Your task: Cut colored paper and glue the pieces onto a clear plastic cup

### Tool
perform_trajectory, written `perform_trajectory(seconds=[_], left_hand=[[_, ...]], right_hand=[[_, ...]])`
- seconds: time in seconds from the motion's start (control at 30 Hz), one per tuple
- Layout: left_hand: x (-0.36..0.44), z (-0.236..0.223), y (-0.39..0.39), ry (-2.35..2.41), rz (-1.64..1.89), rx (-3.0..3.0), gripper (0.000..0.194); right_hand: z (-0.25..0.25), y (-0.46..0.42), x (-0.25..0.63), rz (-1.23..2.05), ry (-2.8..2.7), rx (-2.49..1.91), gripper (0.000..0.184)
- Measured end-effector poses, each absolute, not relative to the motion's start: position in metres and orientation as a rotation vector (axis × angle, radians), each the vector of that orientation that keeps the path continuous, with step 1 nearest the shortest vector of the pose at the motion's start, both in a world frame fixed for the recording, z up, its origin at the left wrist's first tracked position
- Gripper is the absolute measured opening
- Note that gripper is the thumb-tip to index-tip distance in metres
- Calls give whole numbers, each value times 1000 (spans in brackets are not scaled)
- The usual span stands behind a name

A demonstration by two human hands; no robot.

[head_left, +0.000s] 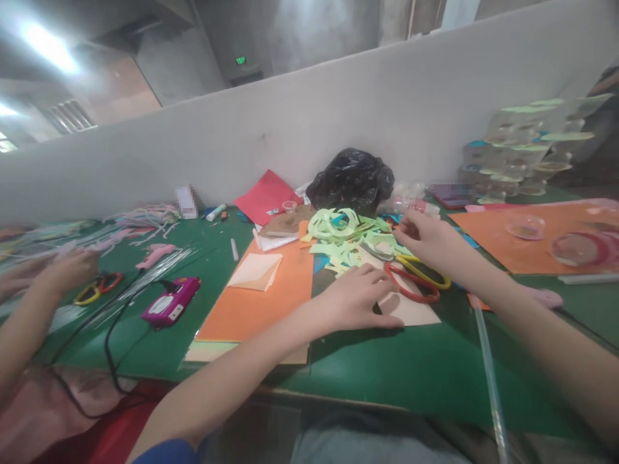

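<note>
My left hand (360,298) is open, palm down over a sheet of pale paper (420,314), fingers spread beside the scissors' red handle. The scissors (416,291), with one red and one yellow handle loop, lie between my two hands, their blades partly covered by paper. Just beyond them, my right hand (425,235) hangs at the edge of a heap of light green paper scraps (338,229). Its fingers are loosely bent and apart, and I see nothing held in them. Orange paper sheets (271,316) lie under my left forearm.
A black plastic bag (353,180) sits against the partition behind the scraps. To the left are a purple power strip (171,301), cables, a pink glue gun (157,256) and another person's hands (72,274). A clear tube (489,380) crosses the table edge; cups (525,151) stand stacked right.
</note>
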State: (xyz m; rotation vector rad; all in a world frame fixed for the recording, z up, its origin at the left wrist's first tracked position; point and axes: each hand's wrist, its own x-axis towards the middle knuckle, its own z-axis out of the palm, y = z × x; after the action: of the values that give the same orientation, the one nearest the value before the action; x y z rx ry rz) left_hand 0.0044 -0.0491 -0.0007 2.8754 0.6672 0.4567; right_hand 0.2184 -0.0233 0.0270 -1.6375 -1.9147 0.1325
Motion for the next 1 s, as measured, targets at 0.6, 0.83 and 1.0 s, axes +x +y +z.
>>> perform_trajectory(seconds=[0.6,0.83,1.0], left_hand=[[4,-24,-14,717,462,2849,16],[-1,-27,-4,703,600,3073,22],[-4,-9,-18,585,597,3268,25]], right_hand=[[-3,-25,214,-40,-2299,-1786,29],[0,-33,212,98,-2364,-1805,29],[-2,-34,214,101,-2375,-1764,28]])
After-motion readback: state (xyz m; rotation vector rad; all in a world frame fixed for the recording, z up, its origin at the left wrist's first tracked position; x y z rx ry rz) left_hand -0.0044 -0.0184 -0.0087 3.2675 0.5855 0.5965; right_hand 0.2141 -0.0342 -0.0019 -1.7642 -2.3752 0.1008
